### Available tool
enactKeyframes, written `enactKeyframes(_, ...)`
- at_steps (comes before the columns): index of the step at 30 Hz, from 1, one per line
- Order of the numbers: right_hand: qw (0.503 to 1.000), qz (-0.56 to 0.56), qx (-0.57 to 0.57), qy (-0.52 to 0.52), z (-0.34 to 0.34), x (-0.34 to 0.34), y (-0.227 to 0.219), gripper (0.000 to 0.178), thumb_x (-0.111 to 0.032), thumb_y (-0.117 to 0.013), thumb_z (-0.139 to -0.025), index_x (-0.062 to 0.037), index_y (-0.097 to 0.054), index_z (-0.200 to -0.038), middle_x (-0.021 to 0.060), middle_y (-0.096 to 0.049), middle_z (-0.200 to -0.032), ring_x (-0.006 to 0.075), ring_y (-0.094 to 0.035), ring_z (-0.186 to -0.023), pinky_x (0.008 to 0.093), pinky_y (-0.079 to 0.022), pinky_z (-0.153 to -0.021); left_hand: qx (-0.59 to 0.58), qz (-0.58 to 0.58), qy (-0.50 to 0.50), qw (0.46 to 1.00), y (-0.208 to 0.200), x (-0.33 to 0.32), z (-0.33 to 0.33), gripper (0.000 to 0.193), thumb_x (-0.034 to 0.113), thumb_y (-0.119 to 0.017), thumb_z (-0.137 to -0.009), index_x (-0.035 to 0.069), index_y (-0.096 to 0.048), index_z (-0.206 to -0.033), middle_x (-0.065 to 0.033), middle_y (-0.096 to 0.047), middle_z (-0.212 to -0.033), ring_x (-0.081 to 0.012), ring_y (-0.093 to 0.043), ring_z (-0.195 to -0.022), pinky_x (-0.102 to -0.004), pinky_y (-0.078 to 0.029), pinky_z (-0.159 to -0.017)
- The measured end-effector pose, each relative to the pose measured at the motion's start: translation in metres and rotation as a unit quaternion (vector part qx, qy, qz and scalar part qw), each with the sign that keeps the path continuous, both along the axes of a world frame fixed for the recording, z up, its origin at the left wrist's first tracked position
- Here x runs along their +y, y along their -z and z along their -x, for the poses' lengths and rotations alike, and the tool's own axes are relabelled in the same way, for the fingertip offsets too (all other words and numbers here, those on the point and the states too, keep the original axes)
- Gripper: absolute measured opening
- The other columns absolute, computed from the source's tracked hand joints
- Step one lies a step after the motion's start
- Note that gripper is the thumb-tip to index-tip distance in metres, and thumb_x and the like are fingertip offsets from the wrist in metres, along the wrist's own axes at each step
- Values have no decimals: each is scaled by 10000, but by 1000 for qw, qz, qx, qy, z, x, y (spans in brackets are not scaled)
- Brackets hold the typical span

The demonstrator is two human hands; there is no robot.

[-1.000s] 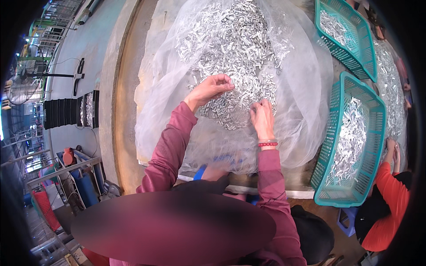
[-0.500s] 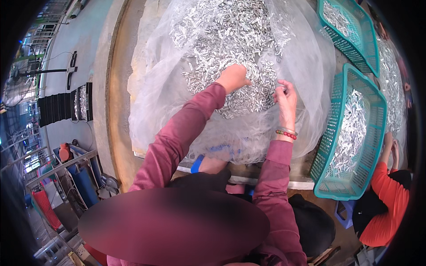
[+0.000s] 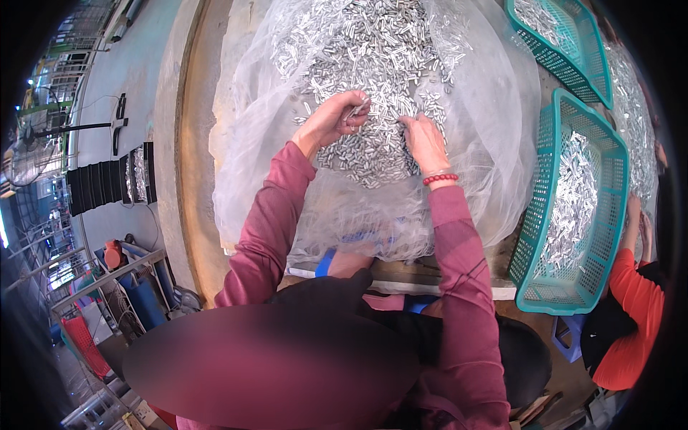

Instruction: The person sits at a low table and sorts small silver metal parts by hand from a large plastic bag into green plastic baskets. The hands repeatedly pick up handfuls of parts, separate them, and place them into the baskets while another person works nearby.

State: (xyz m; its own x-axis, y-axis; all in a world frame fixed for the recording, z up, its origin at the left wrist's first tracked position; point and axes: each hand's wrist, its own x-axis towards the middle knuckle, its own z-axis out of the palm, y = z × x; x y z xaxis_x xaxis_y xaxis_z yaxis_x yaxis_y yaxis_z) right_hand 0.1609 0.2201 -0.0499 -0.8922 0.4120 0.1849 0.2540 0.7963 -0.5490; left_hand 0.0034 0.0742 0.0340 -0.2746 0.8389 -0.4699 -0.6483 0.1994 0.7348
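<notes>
A large heap of small silver metal pins [image 3: 380, 61] lies spread on a sheet of whitish translucent netting [image 3: 494, 136]. Over the left side of the heap is my left hand [image 3: 331, 122], its fingers curled in and turned toward the right; bits of silver show at the fingertips. My right hand [image 3: 426, 142], with a red bead bracelet at the wrist, reaches down to the heap's right part. Its thumb and fingers are bent together at the pins, and what they grip is hidden. A small gap separates the two hands.
To the right stands a green plastic basket [image 3: 525, 265] holding similar silver pieces, with another green basket [image 3: 605, 57] beyond it. A co-worker in an orange sleeve [image 3: 634, 301] sits at far right beside more pieces. A concrete ledge [image 3: 166, 143] runs along the left.
My left hand has drawn back left from the heap's middle and turned its fingers inward. My right hand has moved left, from the heap's edge onto the pins.
</notes>
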Motion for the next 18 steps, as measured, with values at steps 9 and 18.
enactKeyframes(9,964,214,-117,101,3,2,3,262,-246,-737,-754,-28,-592,-740,96,-609,-658,251,-604,-608,365,-463,-583,-72,-83,22,994,0,-3,0,594,513,-371,-952,-18,-518,-1174,-58,-527,-892,-62,-457,-608,-146,-384,-439)
enactKeyframes(18,549,810,204,37,-28,27,-46,130,-105,-602,-895,0,-572,-966,90,-599,-878,158,-584,-744,256,-506,-655,110,6,12,994,23,10,-7,524,414,-548,-901,-37,-563,-1167,-129,-591,-1105,-227,-608,-990,-315,-496,-843)
